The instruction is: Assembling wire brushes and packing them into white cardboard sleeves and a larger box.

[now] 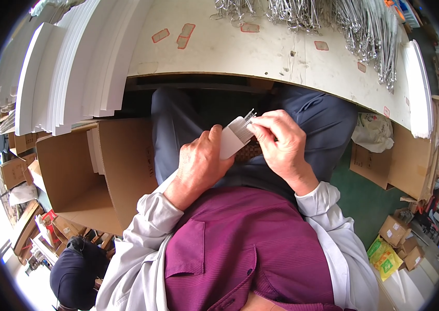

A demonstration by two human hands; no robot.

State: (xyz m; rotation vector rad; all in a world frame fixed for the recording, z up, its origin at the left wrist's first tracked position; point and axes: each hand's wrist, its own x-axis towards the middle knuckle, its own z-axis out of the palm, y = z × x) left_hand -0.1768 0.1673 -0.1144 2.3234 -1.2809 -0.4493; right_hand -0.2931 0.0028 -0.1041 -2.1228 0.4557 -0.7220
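Observation:
Over my lap, my left hand (202, 158) is wrapped round a narrow white box (233, 141), which tilts with its open end up and to the right. A bundle of thin metal wire rods (246, 126) sticks out of that end. My right hand (282, 142) pinches the rods between thumb and fingers at the box's mouth. How far the rods reach inside is hidden. On the table (204, 57) ahead, several bunches of long metal rods with looped ends (367, 39) lie along the far and right side.
Stacked white flat boxes (69, 67) stand at the table's left. Below them is an open cardboard carton (82, 176) with white pieces inside. More white boxes (419, 88) stand at the right edge, above a carton (406, 160) and a plastic bag (372, 132). Another person (77, 272) is at lower left.

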